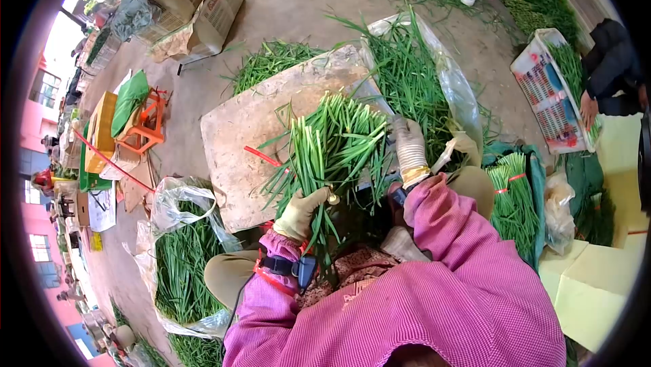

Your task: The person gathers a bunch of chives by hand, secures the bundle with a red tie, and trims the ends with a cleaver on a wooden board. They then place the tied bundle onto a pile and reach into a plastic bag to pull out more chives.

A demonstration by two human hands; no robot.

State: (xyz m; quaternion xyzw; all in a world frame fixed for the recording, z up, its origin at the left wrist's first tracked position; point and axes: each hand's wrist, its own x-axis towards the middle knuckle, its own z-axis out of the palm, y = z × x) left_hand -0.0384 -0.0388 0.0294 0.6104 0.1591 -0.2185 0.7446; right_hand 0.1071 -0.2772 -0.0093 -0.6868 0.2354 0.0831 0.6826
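Green stalks with pale cut ends lie in a loose heap over a worn wooden board. My left hand, in a cream glove, is closed round a bunch of stalks at the heap's near left side; the leaves hang below it. My right hand, in a pale glove with a yellow band at the wrist, is at the heap's right edge, against the stalk ends. Its fingertips are partly hidden, so what it holds cannot be told. A red strip lies on the board, left of the heap.
Plastic-lined piles of greens stand behind the board and at the left. Banded bundles are at the right. Another person's hand touches a white crate. An orange stool and cartons stand farther off.
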